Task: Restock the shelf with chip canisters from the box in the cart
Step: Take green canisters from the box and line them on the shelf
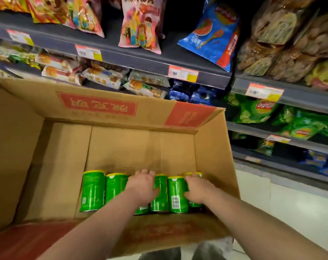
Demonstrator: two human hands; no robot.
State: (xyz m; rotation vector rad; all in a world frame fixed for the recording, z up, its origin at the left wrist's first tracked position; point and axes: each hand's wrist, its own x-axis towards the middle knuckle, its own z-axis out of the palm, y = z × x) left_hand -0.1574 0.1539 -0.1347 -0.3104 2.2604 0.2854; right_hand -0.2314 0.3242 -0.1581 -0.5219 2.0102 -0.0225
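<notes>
Several green chip canisters with yellow lids (93, 190) lie side by side in a row at the near end of a big open cardboard box (122, 147). My left hand (142, 184) lies over a canister in the middle of the row, its fingers curled over the lid end. Over the rightmost canister (195, 204), next to the box's right wall, my right hand (197, 189) curls in the same way. Both hands touch the canisters, which still rest on the box floor.
Dark shelves (140, 61) stand beyond the box with snack bags, biscuit packs and orange price tags. Green chip bags (253, 107) fill lower shelves at the right. The box's far part holds only bare cardboard. Pale floor (290, 212) shows at the right.
</notes>
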